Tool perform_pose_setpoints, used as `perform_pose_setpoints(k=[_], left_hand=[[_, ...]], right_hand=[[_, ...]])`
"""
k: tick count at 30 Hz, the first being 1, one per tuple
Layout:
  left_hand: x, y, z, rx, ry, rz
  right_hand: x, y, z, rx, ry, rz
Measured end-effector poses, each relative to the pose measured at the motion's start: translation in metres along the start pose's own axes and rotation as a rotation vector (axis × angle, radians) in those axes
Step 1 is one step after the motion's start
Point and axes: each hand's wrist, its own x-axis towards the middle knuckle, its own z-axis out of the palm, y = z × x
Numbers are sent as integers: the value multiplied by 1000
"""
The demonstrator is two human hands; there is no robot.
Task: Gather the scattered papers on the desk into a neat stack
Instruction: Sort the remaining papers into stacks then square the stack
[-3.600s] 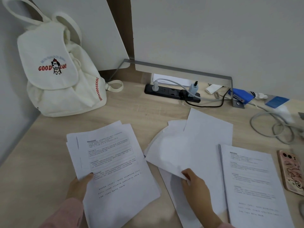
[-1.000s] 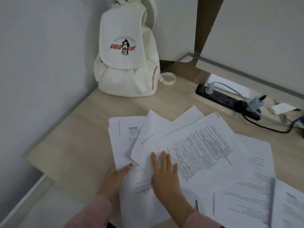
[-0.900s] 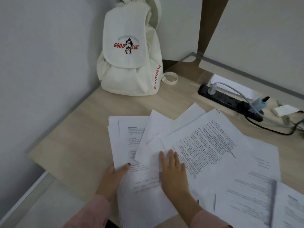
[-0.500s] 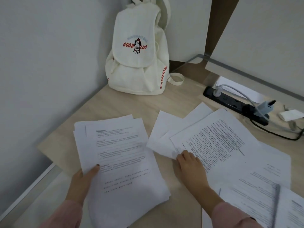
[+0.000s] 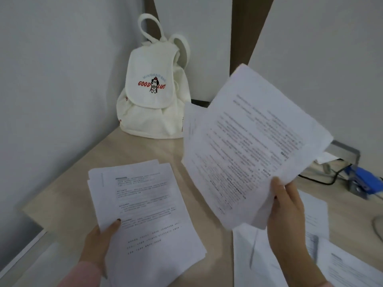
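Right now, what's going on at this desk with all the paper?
A person is gathering papers. The left hand grips a stack resting on the desk, thumb on top. The right hand holds several printed sheets lifted in the air, apart from the stack. More loose sheets lie on the desk at the right, not yet gathered.

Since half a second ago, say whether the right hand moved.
Yes. The right hand rose off the desk, lifting printed sheets up beside the backpack.

Your pale wooden desk [image 5: 143, 151] carries a white backpack [image 5: 153, 104] in its far corner, a printed stack [image 5: 145, 212] at your left, loose sheets [image 5: 257, 257] at your right.
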Motion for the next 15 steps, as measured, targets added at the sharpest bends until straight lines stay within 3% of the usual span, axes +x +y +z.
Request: perform_pose_setpoints(k=[3, 6, 9, 15], left_hand=[[0, 1, 2, -11, -9, -7], [3, 0, 2, 4, 0, -19], [7, -5, 1, 29, 24, -24], [10, -11, -3, 70, 54, -45]], right_hand=[[12, 14, -26, 228, 103, 233], [16, 35, -49, 307, 190, 390], [14, 63, -72, 202, 319, 537], [4, 97, -90, -194, 325, 680]])
